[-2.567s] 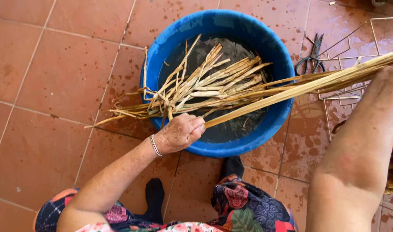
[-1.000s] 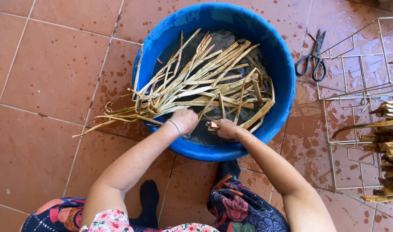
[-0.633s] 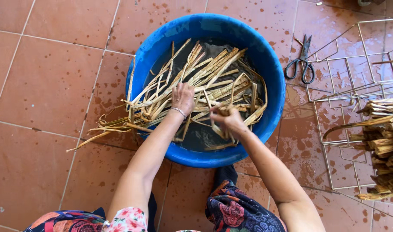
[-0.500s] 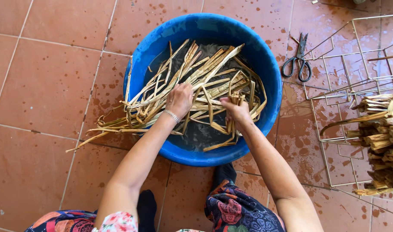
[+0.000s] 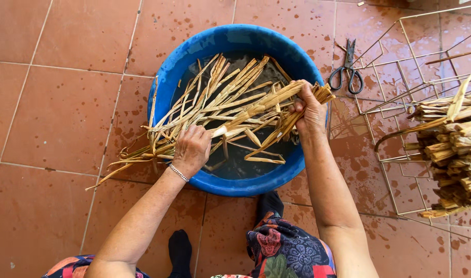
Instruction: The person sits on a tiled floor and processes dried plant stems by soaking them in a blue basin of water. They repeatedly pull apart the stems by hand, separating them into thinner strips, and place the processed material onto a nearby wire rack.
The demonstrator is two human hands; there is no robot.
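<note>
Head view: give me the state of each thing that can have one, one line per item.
Blue basin: upright on the tiles, holding dark water.
Straw strips: lying across the basin, ends over its left rim.
Left hand: closed on strips.
Right hand: gripping a bunch at the right rim.
Scissors: closed, flat on the floor.
Bundled stack: resting on the wire rack.

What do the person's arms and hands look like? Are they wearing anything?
Both arms are bare, with no sleeves and no gloves. The left hand has a thin silver beaded bracelet at the wrist. The right hand wears nothing that shows.
</note>
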